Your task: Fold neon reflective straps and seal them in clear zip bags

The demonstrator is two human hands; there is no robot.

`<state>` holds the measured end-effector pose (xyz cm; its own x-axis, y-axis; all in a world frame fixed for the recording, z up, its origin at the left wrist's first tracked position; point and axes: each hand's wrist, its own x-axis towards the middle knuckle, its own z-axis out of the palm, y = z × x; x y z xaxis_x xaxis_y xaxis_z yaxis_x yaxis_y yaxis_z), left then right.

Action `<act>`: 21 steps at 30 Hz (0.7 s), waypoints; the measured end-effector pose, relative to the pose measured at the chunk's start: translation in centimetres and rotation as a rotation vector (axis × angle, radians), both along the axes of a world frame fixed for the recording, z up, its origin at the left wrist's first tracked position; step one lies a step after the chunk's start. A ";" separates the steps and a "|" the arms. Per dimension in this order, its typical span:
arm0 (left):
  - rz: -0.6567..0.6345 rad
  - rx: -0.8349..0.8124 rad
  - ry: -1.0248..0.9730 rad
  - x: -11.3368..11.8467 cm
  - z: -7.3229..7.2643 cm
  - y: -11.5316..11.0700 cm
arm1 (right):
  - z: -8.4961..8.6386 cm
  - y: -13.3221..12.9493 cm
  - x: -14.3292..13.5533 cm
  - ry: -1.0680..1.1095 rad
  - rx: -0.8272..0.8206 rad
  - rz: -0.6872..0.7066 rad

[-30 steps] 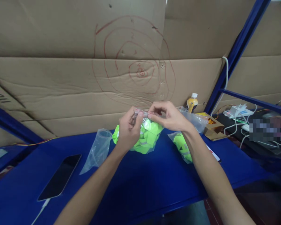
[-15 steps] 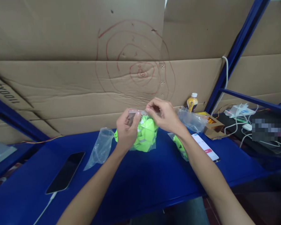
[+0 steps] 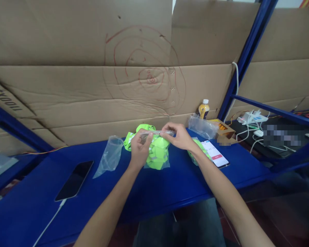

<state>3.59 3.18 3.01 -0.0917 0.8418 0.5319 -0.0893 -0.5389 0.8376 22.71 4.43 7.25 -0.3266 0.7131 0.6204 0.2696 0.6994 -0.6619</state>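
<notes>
Both hands pinch the top strip of a clear zip bag (image 3: 158, 154) stuffed with neon-green reflective fabric, held just above the blue table (image 3: 149, 199). My left hand (image 3: 140, 149) grips the strip's left end, and my right hand (image 3: 177, 136) grips its right end. More loose neon-green fabric (image 3: 140, 132) lies on the table behind the bag. A second bag of green fabric (image 3: 198, 145) sits behind my right wrist, partly hidden.
An empty clear bag (image 3: 109, 156) lies left of my hands. A dark phone (image 3: 74, 180) on a white cable rests at the left, a lit phone (image 3: 216, 157) at the right. A yellow bottle (image 3: 204, 109), a small carton (image 3: 222, 128) and chargers (image 3: 252, 118) stand at the back right. Cardboard (image 3: 79, 85) walls the rear.
The bag and both hands have come down a little toward the table, and the view has shifted right and back. My fingers stay pinched along the bag's top strip.
</notes>
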 end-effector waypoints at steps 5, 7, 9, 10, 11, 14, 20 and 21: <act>-0.058 -0.045 0.008 0.8 -2.0 0.5 | -3.4 0.2 0.5 0.035 0.040 -0.091; -0.060 -0.053 0.014 0.9 -2.4 0.7 | -4.2 0.5 0.4 0.059 0.046 -0.106; -0.042 -0.051 0.007 0.7 -2.7 0.8 | -4.7 0.8 0.4 0.090 0.003 -0.117; -0.030 -0.049 0.000 0.7 -2.8 0.8 | -4.8 0.9 0.5 0.098 -0.028 -0.121; -0.019 -0.050 -0.007 0.6 -3.0 0.8 | -5.0 1.0 0.5 0.098 -0.053 -0.126; -0.010 -0.066 -0.038 0.5 -3.3 1.0 | -5.2 1.2 0.5 0.078 -0.048 -0.153; -0.045 -0.094 -0.117 0.3 -3.7 1.5 | -5.7 1.2 0.1 0.173 -0.042 -0.156; -0.032 -0.087 -0.135 0.2 -3.7 1.6 | -5.8 1.3 0.2 0.181 -0.067 -0.128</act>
<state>3.80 4.77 -0.72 -0.1295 0.8881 0.4411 -0.2203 -0.4595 0.8604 22.90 5.73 1.47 -0.1184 0.7829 0.6107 0.2265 0.6201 -0.7511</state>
